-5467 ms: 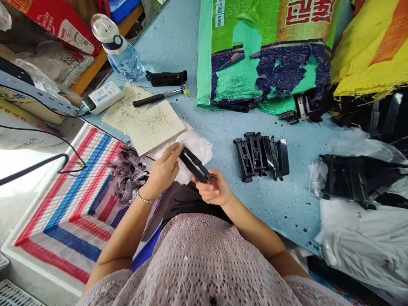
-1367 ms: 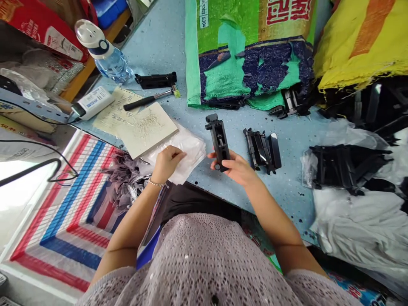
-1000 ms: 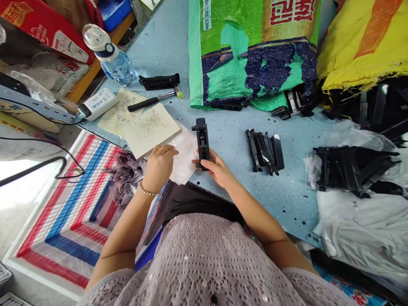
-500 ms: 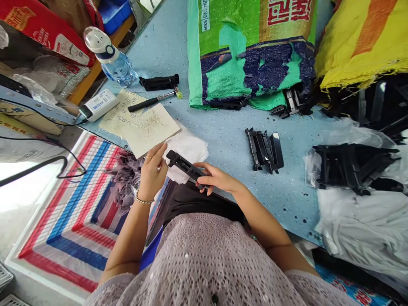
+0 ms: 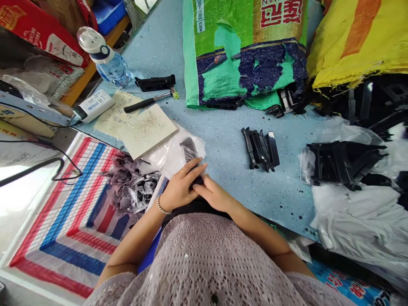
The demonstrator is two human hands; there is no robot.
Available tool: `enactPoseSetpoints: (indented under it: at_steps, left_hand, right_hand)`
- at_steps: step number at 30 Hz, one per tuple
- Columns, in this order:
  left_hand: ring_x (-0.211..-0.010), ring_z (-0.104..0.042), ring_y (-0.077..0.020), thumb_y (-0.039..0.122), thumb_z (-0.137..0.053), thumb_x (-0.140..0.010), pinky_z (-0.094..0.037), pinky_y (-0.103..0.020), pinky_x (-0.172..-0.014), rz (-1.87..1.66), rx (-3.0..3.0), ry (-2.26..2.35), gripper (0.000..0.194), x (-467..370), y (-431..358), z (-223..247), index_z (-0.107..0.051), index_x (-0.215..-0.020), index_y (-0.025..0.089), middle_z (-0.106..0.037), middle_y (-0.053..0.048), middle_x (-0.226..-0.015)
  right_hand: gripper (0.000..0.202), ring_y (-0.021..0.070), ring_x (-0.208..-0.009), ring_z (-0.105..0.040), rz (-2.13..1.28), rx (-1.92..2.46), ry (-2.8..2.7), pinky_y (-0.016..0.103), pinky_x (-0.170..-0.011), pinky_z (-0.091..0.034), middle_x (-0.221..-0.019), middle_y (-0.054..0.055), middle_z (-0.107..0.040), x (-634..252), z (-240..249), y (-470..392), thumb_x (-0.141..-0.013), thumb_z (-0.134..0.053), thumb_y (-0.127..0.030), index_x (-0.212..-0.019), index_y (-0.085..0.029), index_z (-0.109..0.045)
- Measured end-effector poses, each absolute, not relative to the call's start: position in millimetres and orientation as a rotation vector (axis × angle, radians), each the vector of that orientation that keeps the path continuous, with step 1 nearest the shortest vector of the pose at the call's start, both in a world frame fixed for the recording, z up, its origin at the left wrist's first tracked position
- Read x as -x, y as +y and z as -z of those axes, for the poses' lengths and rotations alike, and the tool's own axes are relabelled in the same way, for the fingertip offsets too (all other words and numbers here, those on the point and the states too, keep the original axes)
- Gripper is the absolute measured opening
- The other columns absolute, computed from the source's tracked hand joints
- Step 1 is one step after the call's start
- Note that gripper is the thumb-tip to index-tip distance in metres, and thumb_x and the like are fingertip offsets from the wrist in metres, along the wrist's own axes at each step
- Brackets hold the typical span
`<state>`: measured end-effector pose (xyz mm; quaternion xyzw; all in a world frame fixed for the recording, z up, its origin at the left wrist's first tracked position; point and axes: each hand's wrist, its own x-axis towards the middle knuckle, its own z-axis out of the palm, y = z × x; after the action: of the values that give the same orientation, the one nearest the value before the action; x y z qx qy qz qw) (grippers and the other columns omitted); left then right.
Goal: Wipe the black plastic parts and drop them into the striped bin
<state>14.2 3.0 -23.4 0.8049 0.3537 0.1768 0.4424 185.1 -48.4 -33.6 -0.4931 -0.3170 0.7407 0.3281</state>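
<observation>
Your hands are together on one black part (image 5: 189, 146), its far end on the white film (image 5: 170, 157).
Your left hand (image 5: 182, 187) lies over the part with its fingers across it, and your right hand (image 5: 214, 193) clasps the near end at the film's near edge (how the fingers sit underneath, I cannot tell). The far end looks greyish; whether it is inside the film you cannot see from here. Touching the film on its left is the pad (image 5: 148, 131); farther left beyond the film lies the hammer (image 5: 140, 104). Well apart to the film's right sits a row of parts (image 5: 260, 148).
</observation>
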Motion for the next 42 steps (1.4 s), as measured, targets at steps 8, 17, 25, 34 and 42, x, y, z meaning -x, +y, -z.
enactPoseSetpoints:
  at_steps: [8, 17, 25, 34, 42]
  left_hand:
    - [-0.129, -0.063, -0.0281, 0.037, -0.071, -0.088, -0.057, -0.043, -0.107, 0.043, -1.837, 1.011, 0.055, 119, 6, -58, -0.058, -0.140, 0.044, -0.063, 0.000, -0.144]
    - [-0.099, -0.071, -0.0297, 0.030, -0.064, -0.076, -0.055, -0.041, -0.093, 0.556, -1.597, 1.564, 0.018, 163, 5, 132, -0.069, -0.083, 0.015, -0.076, -0.012, -0.097]
    - [-0.074, -0.070, -0.0186, 0.023, -0.055, -0.087, -0.055, -0.029, -0.078, 0.486, -1.555, 1.408, 0.023, 130, 2, 124, -0.066, -0.068, 0.016, -0.071, -0.006, -0.071]
    - [-0.104, -0.067, -0.0268, 0.032, -0.057, -0.098, -0.053, -0.041, -0.095, -0.275, -1.942, 1.381, 0.024, 1, 14, 57, -0.071, -0.108, 0.016, -0.072, -0.015, -0.110]
    - [-0.093, -0.065, -0.0228, 0.019, -0.058, -0.094, -0.053, -0.034, -0.084, -0.142, -2.017, 1.446, 0.013, -3, 36, 80, -0.071, -0.094, 0.017, -0.069, -0.011, -0.099]
  right_hand:
    - [0.043, 0.0236, -0.123, -0.065, -2.049, 1.020, -1.401, 0.044, -0.104, -0.053, -0.132, 0.007, -0.069, -262, -6, -28, -0.105, -0.045, -0.044, -0.144, -0.029, -0.055]
    - [0.047, 0.0431, -0.108, -0.061, -0.564, 2.589, -2.067, 0.057, -0.084, -0.055, -0.118, 0.030, -0.060, -345, 65, 0, -0.097, -0.055, -0.041, -0.126, -0.005, -0.059]
    - [0.077, 0.0453, -0.108, -0.063, -0.723, 2.562, -2.061, 0.057, -0.082, -0.053, -0.122, 0.029, -0.061, -339, 70, -28, -0.093, -0.061, -0.043, -0.157, -0.011, -0.032]
    - [0.056, 0.0348, -0.113, -0.066, -1.240, 2.180, -1.460, 0.053, -0.097, -0.052, -0.125, 0.014, -0.070, -314, 81, -23, -0.084, -0.070, -0.041, -0.135, -0.020, -0.060]
    - [0.046, 0.0219, -0.096, -0.070, -1.796, 1.340, -0.535, 0.036, -0.082, -0.058, -0.120, 0.008, -0.073, -281, 69, -28, -0.078, -0.080, -0.043, -0.118, -0.024, -0.068]
